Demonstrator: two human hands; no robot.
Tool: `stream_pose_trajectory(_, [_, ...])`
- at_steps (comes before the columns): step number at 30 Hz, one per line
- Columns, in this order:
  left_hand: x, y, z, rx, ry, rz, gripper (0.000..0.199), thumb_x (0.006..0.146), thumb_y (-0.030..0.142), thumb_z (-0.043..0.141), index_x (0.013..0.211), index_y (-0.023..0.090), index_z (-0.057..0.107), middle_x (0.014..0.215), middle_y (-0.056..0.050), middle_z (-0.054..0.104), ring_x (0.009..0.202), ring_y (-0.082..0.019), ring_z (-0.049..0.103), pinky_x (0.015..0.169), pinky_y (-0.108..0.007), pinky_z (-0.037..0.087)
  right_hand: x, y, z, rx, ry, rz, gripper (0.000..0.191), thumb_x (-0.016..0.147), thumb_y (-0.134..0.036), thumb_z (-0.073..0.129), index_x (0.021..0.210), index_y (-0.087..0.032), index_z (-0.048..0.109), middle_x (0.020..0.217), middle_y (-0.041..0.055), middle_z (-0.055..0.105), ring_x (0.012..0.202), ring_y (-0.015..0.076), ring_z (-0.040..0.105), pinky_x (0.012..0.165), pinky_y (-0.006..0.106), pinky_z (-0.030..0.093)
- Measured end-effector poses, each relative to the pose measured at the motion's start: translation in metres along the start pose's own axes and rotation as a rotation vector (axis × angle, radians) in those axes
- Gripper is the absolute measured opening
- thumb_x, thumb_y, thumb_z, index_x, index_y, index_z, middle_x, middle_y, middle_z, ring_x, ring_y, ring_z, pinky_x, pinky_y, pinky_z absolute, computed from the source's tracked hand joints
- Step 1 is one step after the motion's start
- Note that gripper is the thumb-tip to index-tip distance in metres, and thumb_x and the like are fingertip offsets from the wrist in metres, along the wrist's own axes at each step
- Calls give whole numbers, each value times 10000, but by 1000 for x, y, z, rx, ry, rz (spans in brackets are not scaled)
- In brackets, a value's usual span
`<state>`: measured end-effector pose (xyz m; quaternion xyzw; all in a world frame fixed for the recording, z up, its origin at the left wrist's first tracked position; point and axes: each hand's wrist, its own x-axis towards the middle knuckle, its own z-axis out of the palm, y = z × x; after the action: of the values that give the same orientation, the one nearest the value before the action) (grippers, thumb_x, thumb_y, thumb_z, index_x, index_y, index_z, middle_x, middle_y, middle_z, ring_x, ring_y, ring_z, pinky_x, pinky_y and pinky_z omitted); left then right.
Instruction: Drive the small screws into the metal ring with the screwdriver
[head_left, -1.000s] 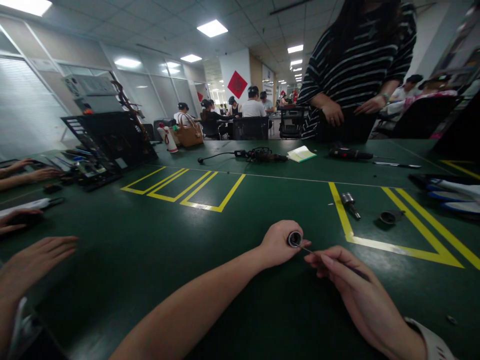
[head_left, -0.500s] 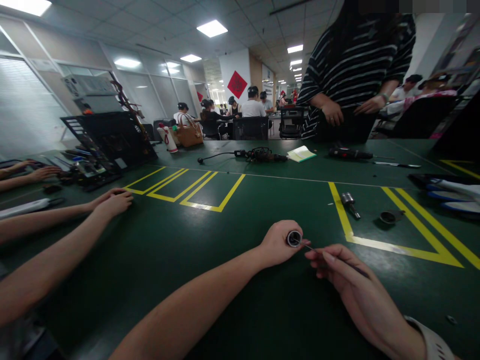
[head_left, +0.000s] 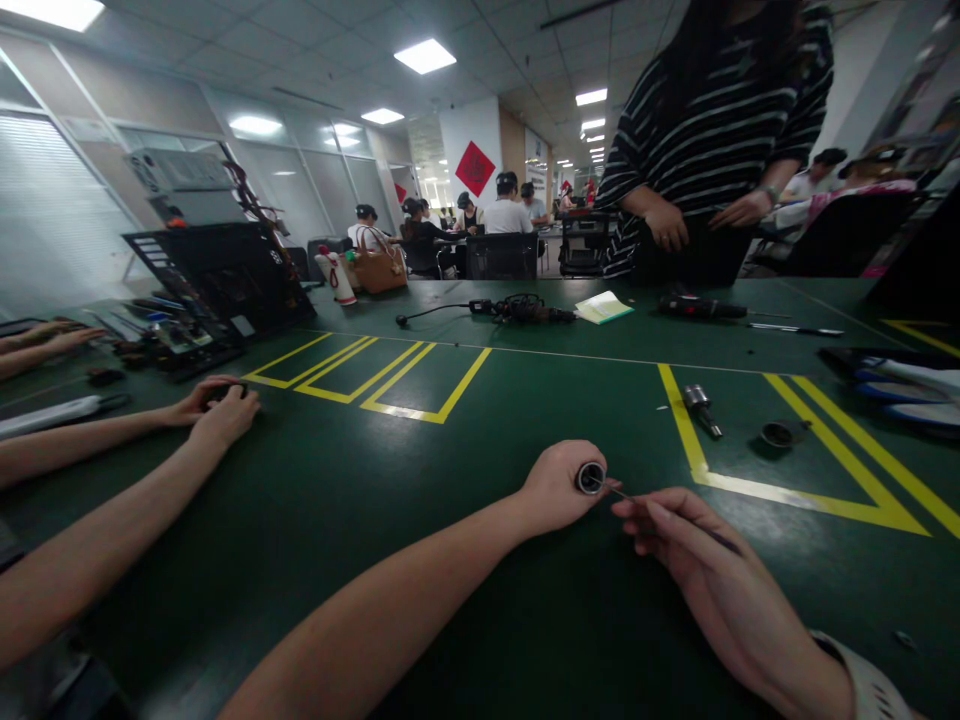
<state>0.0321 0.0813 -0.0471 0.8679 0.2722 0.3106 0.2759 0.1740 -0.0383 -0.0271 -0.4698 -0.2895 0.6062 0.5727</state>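
My left hand (head_left: 556,486) is closed around a short dark cylinder with a metal rim (head_left: 590,478), its open end turned toward me. Between the thumb and fingers of my right hand (head_left: 701,560) is a thin metal pick-like tool (head_left: 618,491). The tool's tip reaches into the cylinder's mouth; what it touches inside is too dark to see. Beyond my right hand, a silver metal part with a narrow stem (head_left: 702,411) lies on the green table (head_left: 465,480). Beside that part sits a small round dark cup-shaped piece (head_left: 782,433).
To the left, a co-worker's hands (head_left: 221,408) hold a dark object. Opposite stands a person in a striped top (head_left: 712,140). Along the back lie a coiled black cable (head_left: 517,308), a paper pad (head_left: 603,307) and a power tool (head_left: 701,304). Blue-and-white items (head_left: 911,390) lie at right.
My hands have barely moved, and the tool tip stays in the cylinder's mouth. The co-worker's hands on the left have shifted slightly, exposing more of their dark object.
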Motion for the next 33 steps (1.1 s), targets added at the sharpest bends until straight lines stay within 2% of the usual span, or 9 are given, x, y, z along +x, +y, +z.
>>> stream_pose_trajectory(5, [0,-1,-1,-14,-15,19,238,774,314,644,646,162,513,674,17,528,634,-108,499,630,-230,416,0,-3,0,34,8,13,197,685,-409,749,748,-226,708,847,27,716,855,216,590,734,330,442])
stream_pose_trajectory(14, [0,-1,0,-49,-3,23,234,763,296,655,645,163,503,676,19,520,627,-105,490,618,-226,410,2,-1,0,25,12,-8,156,739,-381,702,764,-227,707,875,36,711,868,224,594,748,345,452])
stream_pose_trajectory(26, [0,1,-2,7,-2,-43,234,771,313,655,654,159,523,680,23,524,634,-105,490,621,-228,405,-4,2,2,-130,38,-134,235,703,-454,729,809,-244,723,900,35,714,865,229,587,762,358,446])
stream_pose_trajectory(33, [0,-1,-1,-12,3,-17,243,774,321,656,656,159,518,683,27,517,636,-103,490,628,-228,408,-6,1,4,-219,54,-156,276,681,-493,728,792,-240,724,882,49,716,836,240,597,748,370,451])
